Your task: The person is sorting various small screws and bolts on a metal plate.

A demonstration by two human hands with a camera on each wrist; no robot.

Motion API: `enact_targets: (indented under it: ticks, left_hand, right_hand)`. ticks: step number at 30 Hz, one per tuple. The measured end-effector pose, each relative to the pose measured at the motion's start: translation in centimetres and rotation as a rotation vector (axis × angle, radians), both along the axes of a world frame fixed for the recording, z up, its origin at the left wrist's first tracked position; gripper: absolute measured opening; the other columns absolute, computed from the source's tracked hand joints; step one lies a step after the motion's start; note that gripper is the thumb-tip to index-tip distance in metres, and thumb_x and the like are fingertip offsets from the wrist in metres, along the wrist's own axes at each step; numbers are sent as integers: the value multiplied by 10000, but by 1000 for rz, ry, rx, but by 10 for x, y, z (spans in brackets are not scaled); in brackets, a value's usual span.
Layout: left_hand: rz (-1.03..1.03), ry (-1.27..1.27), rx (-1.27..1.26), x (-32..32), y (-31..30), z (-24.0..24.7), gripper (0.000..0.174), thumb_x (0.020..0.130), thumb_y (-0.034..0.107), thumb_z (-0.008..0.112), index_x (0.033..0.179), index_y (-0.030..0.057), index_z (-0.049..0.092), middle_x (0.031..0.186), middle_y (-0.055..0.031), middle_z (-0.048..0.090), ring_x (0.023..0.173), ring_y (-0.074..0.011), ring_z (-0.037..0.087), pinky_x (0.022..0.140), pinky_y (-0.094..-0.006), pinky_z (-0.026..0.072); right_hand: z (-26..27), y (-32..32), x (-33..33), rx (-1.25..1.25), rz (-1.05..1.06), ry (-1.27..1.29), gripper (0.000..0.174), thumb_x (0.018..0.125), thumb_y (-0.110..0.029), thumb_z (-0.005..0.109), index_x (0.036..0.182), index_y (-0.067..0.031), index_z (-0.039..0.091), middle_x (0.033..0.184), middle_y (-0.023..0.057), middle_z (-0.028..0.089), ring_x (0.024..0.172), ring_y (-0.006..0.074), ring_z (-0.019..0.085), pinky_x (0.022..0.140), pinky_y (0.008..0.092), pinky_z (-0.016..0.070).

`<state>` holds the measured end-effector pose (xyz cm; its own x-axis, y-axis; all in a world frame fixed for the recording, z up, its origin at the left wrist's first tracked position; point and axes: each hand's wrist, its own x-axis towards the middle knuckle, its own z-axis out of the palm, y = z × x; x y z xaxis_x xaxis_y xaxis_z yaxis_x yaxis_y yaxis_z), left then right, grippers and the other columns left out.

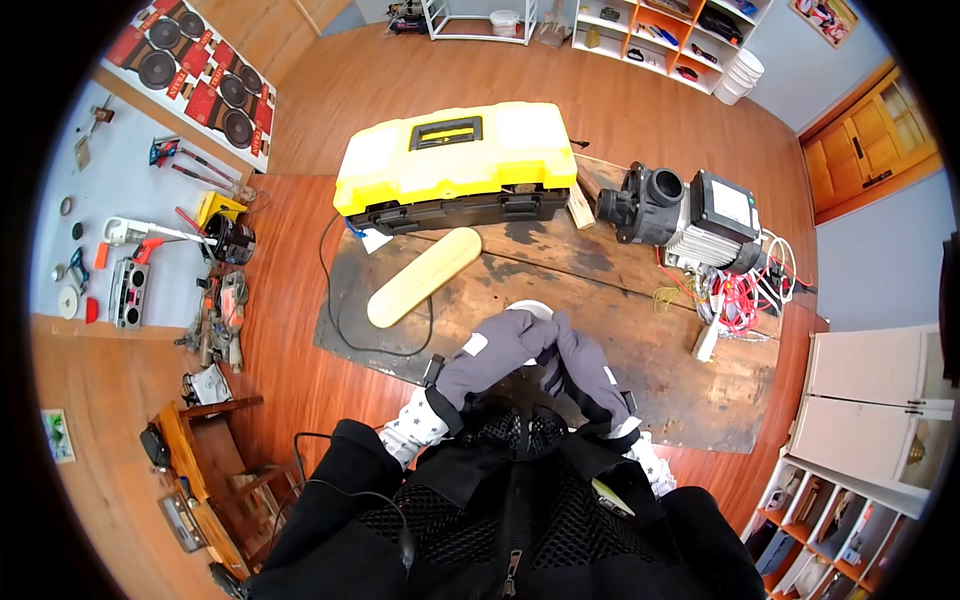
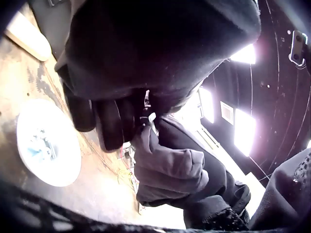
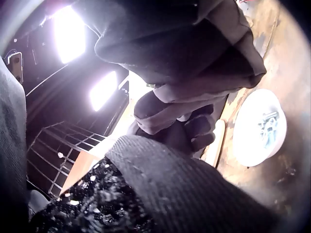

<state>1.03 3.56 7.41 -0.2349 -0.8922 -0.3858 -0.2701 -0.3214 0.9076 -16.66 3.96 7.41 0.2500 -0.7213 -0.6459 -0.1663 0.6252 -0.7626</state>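
Observation:
Both hands wear grey gloves and meet in front of the torso. My left hand [image 1: 492,348] and right hand [image 1: 588,372] have their fingertips close together. In the left wrist view, a small, narrow metal piece [image 2: 147,99] shows between them, pinched by the fingers of both hands; its exact kind I cannot tell. Gloved fingers hide most of it in the right wrist view. Just beyond the hands stands a white bowl [image 1: 530,306], partly covered by them in the head view. Several small metal bolts [image 3: 267,128] lie inside the bowl.
On the worn wooden table [image 1: 560,262] lies a pale wooden board [image 1: 425,278] with rounded ends. Behind it stands a yellow toolbox [image 1: 455,160]. A motor pump [image 1: 690,220] and tangled wires [image 1: 738,302] occupy the right side. A black cable [image 1: 332,300] curves along the left.

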Motion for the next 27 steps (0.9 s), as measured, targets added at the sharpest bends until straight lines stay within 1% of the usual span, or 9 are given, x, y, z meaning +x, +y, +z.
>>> enact_targets:
  ticks: [2,6,8,12,15,18,22,25,27]
  left_hand:
    - [69,78,72,4,-6,-17,408,946,363,669,1096,-14,704,960,-90,723,882,-149,657,807,-294,518]
    - [-16,-8,132,3,-7,17,413,945,379,674,1082,-9,710,944,-87,722,871,-152,660,796,-308,526]
    - [-70,-57,-48,3,2,-6,428,936,400,683,1053,-10,717,912,-94,723,854,-158,665,790,-318,526]
    - [-134,-226,-80,8,4,-11,433,943,414,648,1026,-7,708,881,-186,707,826,-294,693,769,-367,531]
    - [-190,-344,-248,7,0,-12,430,957,425,616,1024,9,698,895,-202,695,839,-362,678,760,-407,524]
    - [-107,-253,-372,7,-4,-5,424,965,433,602,1053,29,696,905,-181,703,855,-382,671,768,-415,523]
    - [-244,-311,-248,15,-3,-13,457,973,451,602,1117,27,695,941,-187,708,890,-334,689,810,-382,526]
    - [-64,103,104,24,2,-31,576,994,481,594,1258,-29,636,1098,-108,713,994,-152,657,883,-301,513]
    - [-61,82,144,22,-3,-25,591,992,484,598,1278,-34,620,1114,-91,707,1001,-143,650,885,-294,513]
  right_hand:
    - [3,0,3,24,1,24,681,1029,-619,391,829,-17,640,568,90,612,464,178,580,468,297,450]
    - [-9,1,1,-20,-38,-42,708,1018,-645,391,818,-14,641,570,88,614,481,177,601,467,294,457]
    - [-7,-3,2,26,-9,9,713,1015,-651,391,821,-14,645,570,91,617,483,180,608,466,296,458]
    - [-4,-4,5,11,23,97,729,1012,-656,394,839,1,658,567,105,625,470,195,613,460,303,461]
    - [3,-10,5,29,55,151,741,1009,-654,403,848,22,659,562,118,627,457,212,613,458,314,465]
    - [0,-13,5,92,65,99,748,1005,-652,413,831,35,654,554,124,625,452,217,613,462,320,469]
    - [6,-16,8,73,92,148,720,992,-664,446,820,-1,669,580,77,610,479,186,595,474,313,452]
    - [-11,-11,8,-20,67,127,725,1011,-626,425,804,31,651,540,125,619,454,217,619,466,326,474]
    - [-6,-13,11,-41,57,178,724,1019,-622,410,790,20,655,537,120,620,454,216,620,465,322,474]
